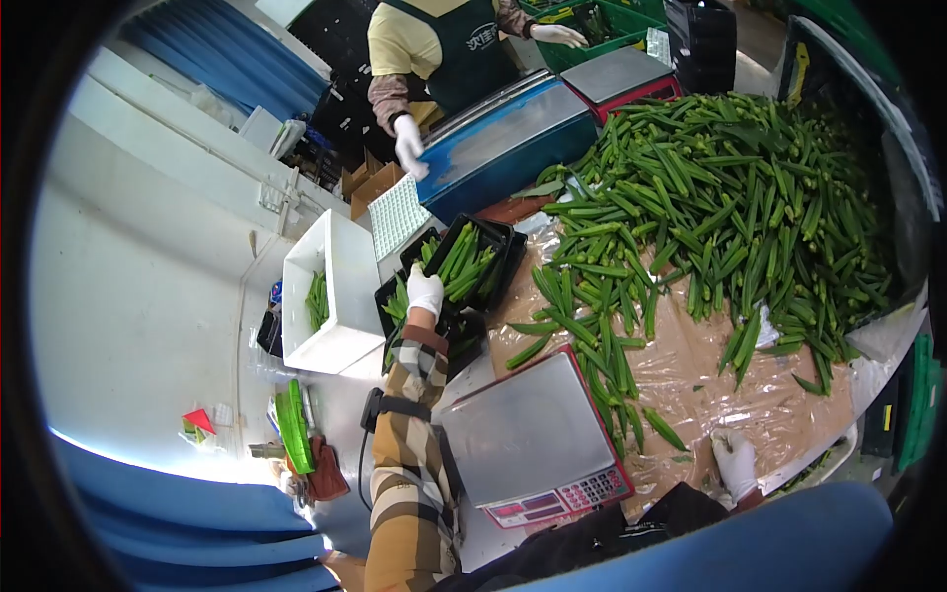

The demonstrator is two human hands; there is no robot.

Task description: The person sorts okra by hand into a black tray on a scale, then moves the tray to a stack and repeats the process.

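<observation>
My left hand point(425, 294), in a white glove, grips the near left edge of a black tray point(504, 268) of green okra point(464, 259). That tray sits tilted among other black trays of okra, and the fingertips are partly hidden at its rim. Far to the right, my right hand point(735, 464), also gloved in white, rests on the plastic-covered brown table surface point(681, 365) by its near edge. Its fingers look loosely extended, with nothing visible in them. Between my arms lies a scale point(533, 434) with a bare metal plate and red keypad frame.
A large heap of okra point(730, 197) covers the table's far right. A white bin point(340, 316) with some okra stands left of the trays. Beyond them are a blue machine point(503, 148) and a second scale point(619, 74). A gloved co-worker point(444, 49) stands behind.
</observation>
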